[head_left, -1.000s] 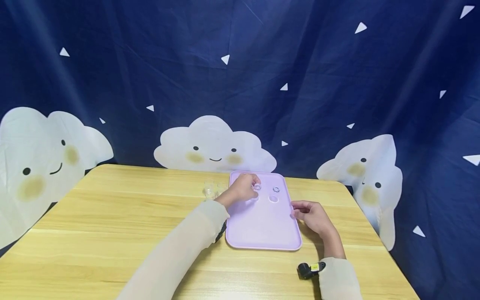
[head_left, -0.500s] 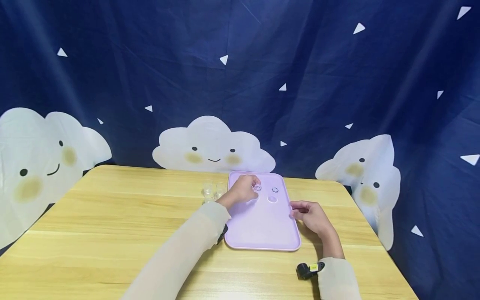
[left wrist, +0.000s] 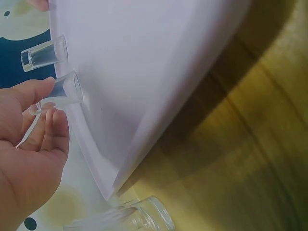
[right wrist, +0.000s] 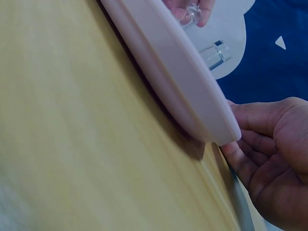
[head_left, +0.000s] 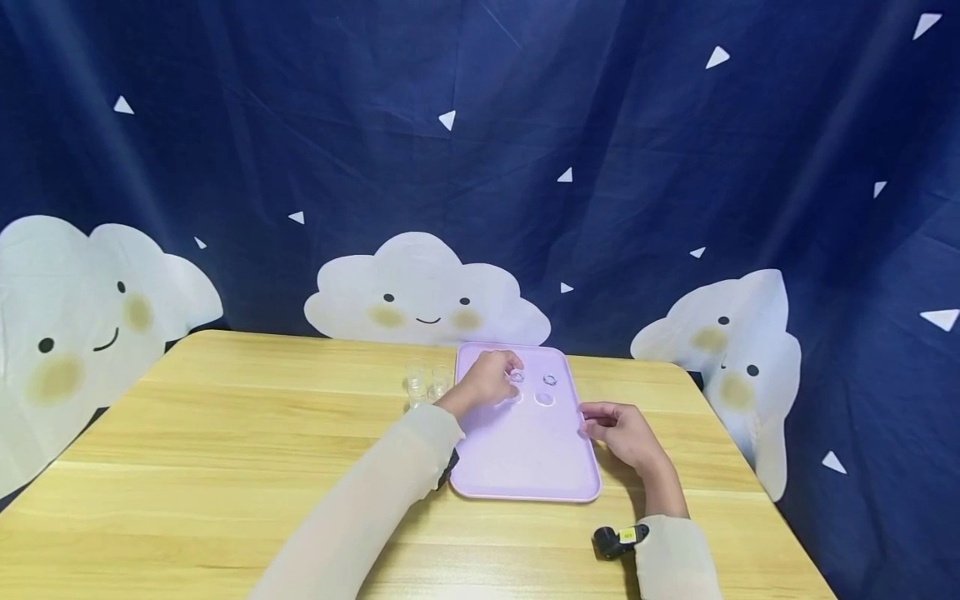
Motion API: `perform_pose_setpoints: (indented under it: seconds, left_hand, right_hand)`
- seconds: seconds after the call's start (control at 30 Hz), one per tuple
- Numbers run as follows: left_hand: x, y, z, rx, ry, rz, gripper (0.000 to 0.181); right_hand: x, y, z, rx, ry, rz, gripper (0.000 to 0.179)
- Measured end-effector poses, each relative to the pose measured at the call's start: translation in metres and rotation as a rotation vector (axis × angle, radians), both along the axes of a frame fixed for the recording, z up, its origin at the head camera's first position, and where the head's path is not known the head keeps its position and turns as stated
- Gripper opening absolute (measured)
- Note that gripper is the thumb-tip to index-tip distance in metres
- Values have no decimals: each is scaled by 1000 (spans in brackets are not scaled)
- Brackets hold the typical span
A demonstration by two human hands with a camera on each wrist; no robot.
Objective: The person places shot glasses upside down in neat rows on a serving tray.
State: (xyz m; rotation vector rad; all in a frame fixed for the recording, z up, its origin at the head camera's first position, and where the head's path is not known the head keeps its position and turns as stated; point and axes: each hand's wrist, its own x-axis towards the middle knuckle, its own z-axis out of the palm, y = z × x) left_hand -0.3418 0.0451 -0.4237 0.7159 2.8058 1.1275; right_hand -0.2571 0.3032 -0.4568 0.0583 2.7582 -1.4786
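My left hand [head_left: 487, 379] is over the far left part of a pale purple tray [head_left: 525, 458]. Its thumb and fingers pinch a small clear shot glass [left wrist: 67, 89] near the thick base, with the wide mouth turned down at the tray surface. Beside it, a second shot glass [left wrist: 45, 55] stands upside down on the tray. At the tray's right edge, my right hand [head_left: 630, 433] grips the rim. In the right wrist view its thumb [right wrist: 257, 116] lies on the rim, with fingers below. Whether the held glass rests fully on the tray cannot be told.
Several more clear glasses [head_left: 416, 385] stand on the wooden table [head_left: 262, 450] just left of the tray, partly behind my left forearm. A dark blue curtain [head_left: 637, 125] with clouds hangs behind the table. A black wrist camera [head_left: 615, 542] sits at my right cuff.
My left hand has shifted very slightly to the right with the shot glass. The right hand stays at the tray's edge, and the head view has moved a little.
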Motion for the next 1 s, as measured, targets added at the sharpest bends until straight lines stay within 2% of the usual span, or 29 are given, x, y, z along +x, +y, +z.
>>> perform_pose_setpoints:
  seconds: [0.23, 0.43, 0.73, 1.0]
  left_hand:
    - [0, -5, 3, 17, -4, -12, 45]
    - [0, -19, 17, 58, 8, -23, 45]
    - [4, -59, 40, 104, 27, 31, 44]
    - [3, -102, 44, 117, 60, 61, 44]
  right_hand:
    - [0, -1, 0, 8, 1, 4, 32]
    - [0, 0, 0, 12, 9, 0, 32]
    - [1, 0, 1, 13, 8, 3, 32]
    - [1, -2, 1, 13, 0, 5, 32]
